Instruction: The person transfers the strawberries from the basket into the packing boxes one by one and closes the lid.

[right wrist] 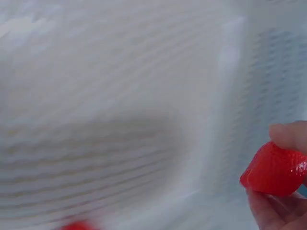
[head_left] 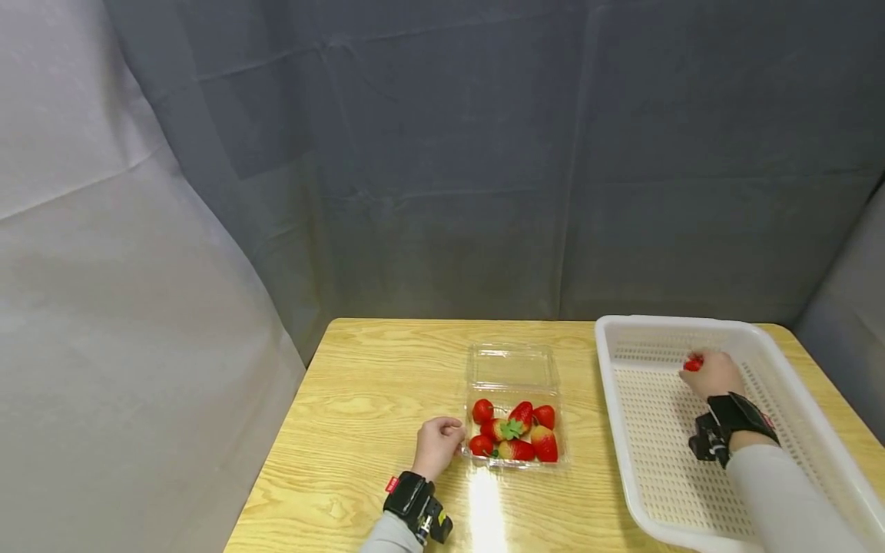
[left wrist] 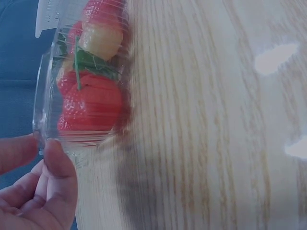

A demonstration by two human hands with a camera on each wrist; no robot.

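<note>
A clear plastic clamshell box (head_left: 513,367) stands on the table with its lid folded back. Several red strawberries (head_left: 544,444) and rounder red fruits (head_left: 482,411) lie in its base, some with green leaves. At the box's near left corner, my left hand (head_left: 437,447) pinches the rim between thumb and finger, as the left wrist view shows. Over on the right, my right hand (head_left: 715,375) is inside a white plastic basket (head_left: 611,430), near its far end. Its fingers and thumb grip a red strawberry (right wrist: 273,171).
The perforated basket takes up the right side of the wood-grain table (head_left: 366,384). A blurred red thing (right wrist: 79,225) shows at the bottom of the right wrist view. Grey cloth (head_left: 449,192) hangs behind the table, and pale cloth (head_left: 138,346) hangs at the left.
</note>
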